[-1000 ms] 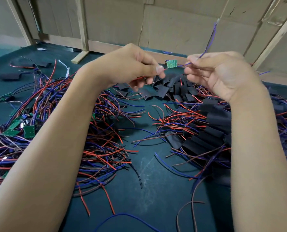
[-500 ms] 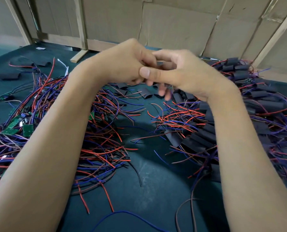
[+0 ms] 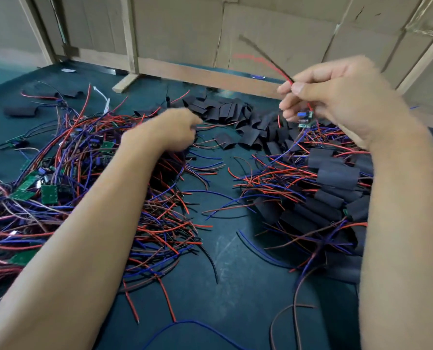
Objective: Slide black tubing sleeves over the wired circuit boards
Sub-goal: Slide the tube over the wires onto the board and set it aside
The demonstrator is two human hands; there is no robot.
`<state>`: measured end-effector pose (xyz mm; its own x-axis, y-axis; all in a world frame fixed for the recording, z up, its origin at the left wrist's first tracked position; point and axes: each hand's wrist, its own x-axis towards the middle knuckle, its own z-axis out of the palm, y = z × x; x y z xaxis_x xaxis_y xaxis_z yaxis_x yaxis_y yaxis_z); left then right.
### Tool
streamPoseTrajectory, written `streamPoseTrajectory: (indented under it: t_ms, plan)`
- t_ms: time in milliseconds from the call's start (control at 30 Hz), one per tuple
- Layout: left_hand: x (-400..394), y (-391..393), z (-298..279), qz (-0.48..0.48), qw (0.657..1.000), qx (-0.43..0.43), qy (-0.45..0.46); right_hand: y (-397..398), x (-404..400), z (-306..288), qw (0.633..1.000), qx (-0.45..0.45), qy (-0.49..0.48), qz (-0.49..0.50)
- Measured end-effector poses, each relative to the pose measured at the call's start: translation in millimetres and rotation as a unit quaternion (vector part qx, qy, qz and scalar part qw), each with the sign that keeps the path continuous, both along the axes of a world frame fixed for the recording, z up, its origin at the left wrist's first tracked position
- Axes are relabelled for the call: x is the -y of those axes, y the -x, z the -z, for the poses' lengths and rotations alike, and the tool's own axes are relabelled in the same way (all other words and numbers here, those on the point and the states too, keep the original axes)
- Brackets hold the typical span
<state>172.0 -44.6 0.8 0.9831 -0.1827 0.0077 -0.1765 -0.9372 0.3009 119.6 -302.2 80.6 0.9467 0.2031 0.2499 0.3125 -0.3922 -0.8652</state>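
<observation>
many sleeved boards (image 3: 336, 176) lie right; bare green boards (image 3: 49, 194) remain left. right hand (image 3: 336, 102) pinches a small green wired board (image 3: 305, 120); left hand (image 3: 177, 130) reaches toward flat black tubing sleeves (image 3: 225, 109), fingers blurred, cannot tell.

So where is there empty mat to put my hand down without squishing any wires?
The biggest bare patch of green mat is near the bottom middle, between the loose wire tangle and the sleeved boards pile; only stray wires cross it. The mat's far left corner is sparse too. The black sleeves farther back are crowded.
</observation>
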Motion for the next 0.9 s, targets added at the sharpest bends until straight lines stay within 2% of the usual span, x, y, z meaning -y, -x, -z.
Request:
streamPoseTrajectory:
  t_ms: [67, 133, 400, 500, 633, 733, 800, 900]
  plan:
    - [5.8, -0.9, 9.0, 0.022, 0.997, -0.047, -0.063, 0.1, -1.9, -1.1, 1.000, 0.016, -0.023, 0.009]
    - [5.4, -1.8, 11.8, 0.028, 0.994, -0.048, -0.091, 0.6, -6.0, -2.0, 0.998, 0.027, -0.049, 0.019]
    - [-3.2, -2.7, 8.8, -0.002, 0.999, -0.029, -0.015, -0.4, -26.2, -1.0, 0.988, 0.044, -0.145, -0.016]
    - [-1.8, -4.6, 9.6, -0.006, 0.999, -0.031, -0.040, -1.2, -26.8, 1.0, 0.991, 0.045, -0.119, -0.028]
    - [1.6, -5.6, 11.1, -0.014, 0.999, -0.014, -0.025, -2.3, -24.7, 3.2, 0.997, 0.051, -0.060, -0.015]
    - [1.8, -4.6, 9.4, 0.002, 1.000, -0.009, 0.025, -3.2, -24.2, 3.7, 0.997, 0.025, -0.074, -0.018]
    - [0.4, -1.3, 1.6, 0.028, 0.993, -0.004, 0.110, -4.8, -23.3, 5.3, 0.998, 0.021, -0.059, 0.001]
    - [-0.8, 9.8, -16.5, 0.065, 0.965, 0.016, 0.253, -6.9, -21.7, 10.1, 0.999, 0.043, 0.008, 0.031]
